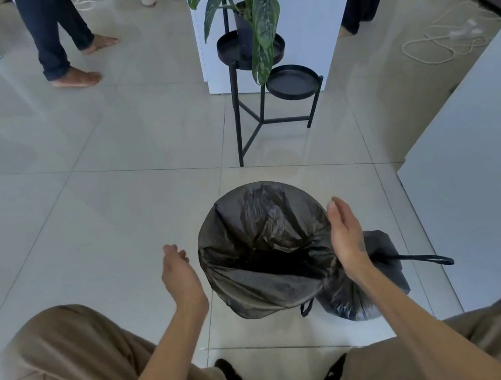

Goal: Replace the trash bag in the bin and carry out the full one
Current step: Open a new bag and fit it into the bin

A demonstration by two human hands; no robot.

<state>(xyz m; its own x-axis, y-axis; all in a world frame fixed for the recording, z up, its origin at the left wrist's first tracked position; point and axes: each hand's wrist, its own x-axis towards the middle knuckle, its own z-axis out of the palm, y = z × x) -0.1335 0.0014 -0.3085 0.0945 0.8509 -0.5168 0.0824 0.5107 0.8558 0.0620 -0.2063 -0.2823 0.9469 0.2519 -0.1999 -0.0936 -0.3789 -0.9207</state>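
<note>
Nearest the camera are the person's knees in tan trousers, and both bare forearms reach forward from between them. The left hand (pixel 179 272) hangs loosely curled and empty, apart from the bin's left side. The right hand (pixel 346 234) is flat, fingers together, its palm against or just beside the right rim of the bin (pixel 222 273); it grips nothing. Between the hands stands the round bin, lined with a fresh dark trash bag (pixel 264 229) whose edge is folded down over the rim and hangs loose on the near side. So the relining looks done, or close to it. Just right of the bin and partly behind the right forearm sits the full trash bag (pixel 382 255), tied, with its drawstring loop (pixel 427 259) lying on the floor and pointing right, away from the bin. The right hand is much the nearer to that loop, so the carry-out probably falls to it. Farther off stands a black plant stand (pixel 262 99) with a leafy plant (pixel 254 7), and beyond it another person's bare feet (pixel 78 75) on the tile.
</note>
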